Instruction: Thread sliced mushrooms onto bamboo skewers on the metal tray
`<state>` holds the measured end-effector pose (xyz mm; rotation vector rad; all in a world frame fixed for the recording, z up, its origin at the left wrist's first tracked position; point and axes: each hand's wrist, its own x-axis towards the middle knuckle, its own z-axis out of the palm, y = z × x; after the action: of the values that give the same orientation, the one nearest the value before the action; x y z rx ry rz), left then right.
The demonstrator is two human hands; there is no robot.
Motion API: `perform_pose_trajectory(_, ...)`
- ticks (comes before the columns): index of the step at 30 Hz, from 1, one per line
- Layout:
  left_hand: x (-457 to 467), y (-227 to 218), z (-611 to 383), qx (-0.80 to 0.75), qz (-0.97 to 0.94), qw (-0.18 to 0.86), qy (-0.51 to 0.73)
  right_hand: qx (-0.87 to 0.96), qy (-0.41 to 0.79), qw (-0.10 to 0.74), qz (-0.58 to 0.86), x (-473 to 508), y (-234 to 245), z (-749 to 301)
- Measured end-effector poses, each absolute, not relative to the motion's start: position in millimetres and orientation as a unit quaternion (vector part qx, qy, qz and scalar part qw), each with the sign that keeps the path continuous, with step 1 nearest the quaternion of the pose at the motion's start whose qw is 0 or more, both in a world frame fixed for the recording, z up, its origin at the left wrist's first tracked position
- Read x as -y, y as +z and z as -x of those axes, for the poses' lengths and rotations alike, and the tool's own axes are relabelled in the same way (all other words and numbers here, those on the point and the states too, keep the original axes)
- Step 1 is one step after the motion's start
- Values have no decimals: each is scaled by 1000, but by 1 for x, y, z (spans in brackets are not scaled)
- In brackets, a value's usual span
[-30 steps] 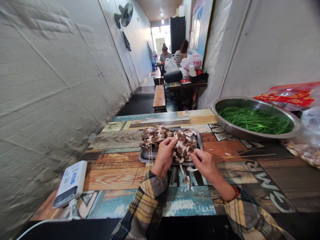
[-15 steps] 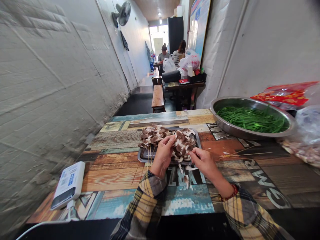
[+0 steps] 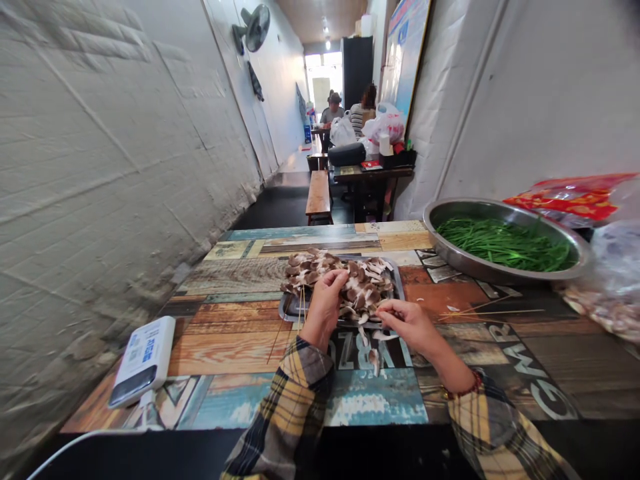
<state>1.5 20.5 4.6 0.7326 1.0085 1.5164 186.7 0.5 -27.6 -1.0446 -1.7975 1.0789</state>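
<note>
Wood-print tabletop (image 3: 230,343) holds a steel tray (image 3: 397,278) of sliced mushrooms (image 3: 365,283); the left hand (image 3: 324,313) clasps skewers (image 3: 301,313) there, and the right hand (image 3: 406,325) pinches at the pile's edge, its catch unclear. Hurried pulling could snap skewers or tear mushrooms.

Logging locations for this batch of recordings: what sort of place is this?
Probably a small, narrow eatery, perhaps a skewer shop: a steel tray of mushrooms with wooden skewers, a steel basin of green vegetables, and a wooden bench by a table further down.
</note>
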Motion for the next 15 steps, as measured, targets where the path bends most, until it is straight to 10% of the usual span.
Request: perform_pose_trajectory(15,23,28,24,-400,-367,450,709,656,358,454,485,3,-15,-189)
